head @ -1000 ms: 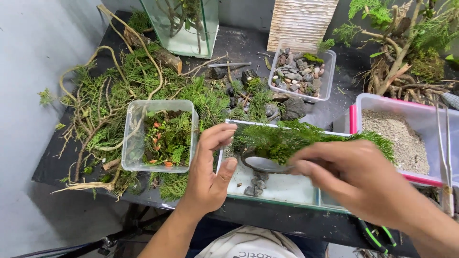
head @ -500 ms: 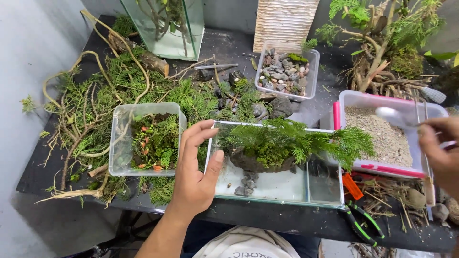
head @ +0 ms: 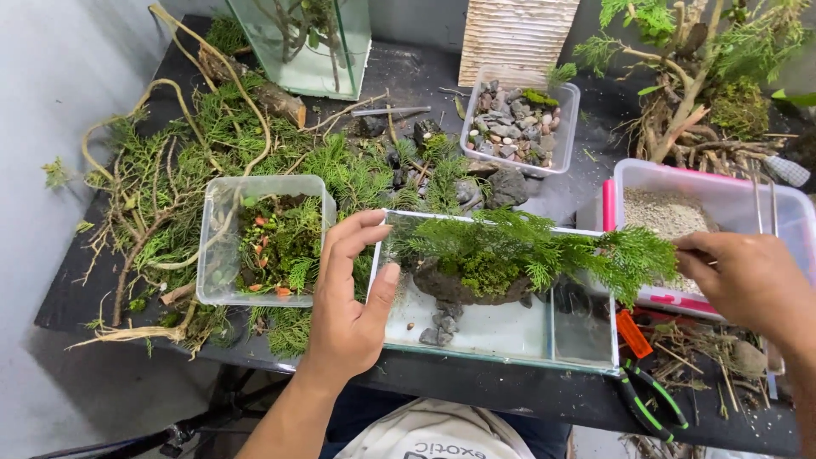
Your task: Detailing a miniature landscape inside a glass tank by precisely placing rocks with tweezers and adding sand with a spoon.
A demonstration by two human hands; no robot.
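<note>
Clear plastic tub of pebbles [head: 520, 127] stands behind the glass tank [head: 497, 333] with green fronds [head: 544, 246] on dark rock; open left hand [head: 353, 297] steadies its wall, right hand [head: 748, 280] curls over the sand tub [head: 722, 204], grip unclear.

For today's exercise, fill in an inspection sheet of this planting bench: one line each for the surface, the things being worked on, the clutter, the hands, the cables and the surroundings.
Surface: black table, dusted with soil and bits of plant.
Job's things: glass tank with leafy green sprigs on a dark rock and small stones; white tub of sand.
Clutter: loose branches and roots; clear tub of moss; clear tub of pebbles; green-handled cutters.
Hands: left hand open against the tank's left wall; right hand over the sand tub's near edge, its grip not visible.
Cables: nothing seen.
Surroundings: grey wall at left; tall glass case at the back.
</note>
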